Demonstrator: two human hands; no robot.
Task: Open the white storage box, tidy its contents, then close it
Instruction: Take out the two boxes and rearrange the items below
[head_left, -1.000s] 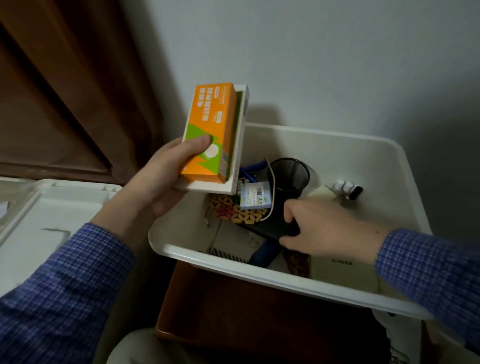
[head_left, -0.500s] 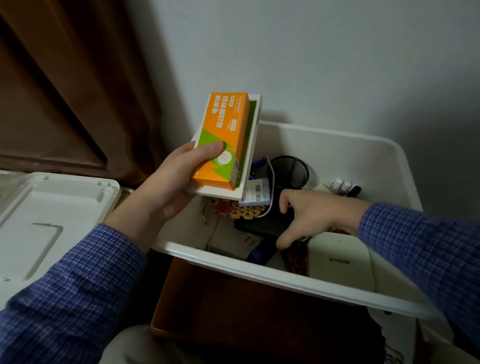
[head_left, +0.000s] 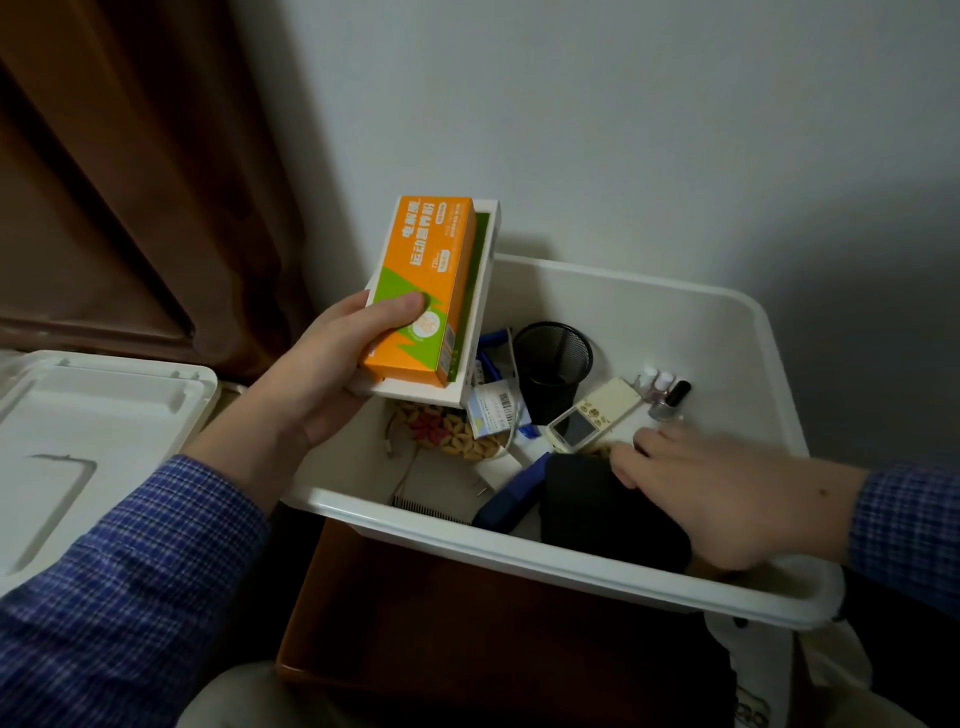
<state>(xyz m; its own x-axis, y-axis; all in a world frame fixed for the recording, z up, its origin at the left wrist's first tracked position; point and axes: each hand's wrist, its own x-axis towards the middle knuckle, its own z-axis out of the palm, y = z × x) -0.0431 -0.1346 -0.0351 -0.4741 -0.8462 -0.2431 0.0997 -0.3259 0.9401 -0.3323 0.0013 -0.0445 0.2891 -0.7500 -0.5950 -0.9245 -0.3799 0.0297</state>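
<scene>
The white storage box (head_left: 519, 545) stands open against the wall, its lid (head_left: 104, 415) lying to the left. My left hand (head_left: 322, 384) holds an orange and green carton (head_left: 431, 270) stacked on a flat white box (head_left: 485, 291) above the box's left corner. My right hand (head_left: 727, 499) reaches inside at the near right and grips a black pouch-like item (head_left: 587, 509), thumb on top. Inside also lie a black mesh cup (head_left: 553, 364), a white remote-like device (head_left: 592, 413), small polish bottles (head_left: 662, 387), a patterned pouch (head_left: 447, 436) and a blue item (head_left: 511, 499).
A brown wooden surface (head_left: 467, 623) sits under the box's near edge. A brown curtain (head_left: 130, 182) hangs at the left and a plain wall (head_left: 623, 130) stands behind. A white bag (head_left: 753, 686) shows at the lower right.
My right hand has pulled the black item toward the near right of the box, uncovering the remote-like device. My left hand has raised the two stacked boxes slightly.
</scene>
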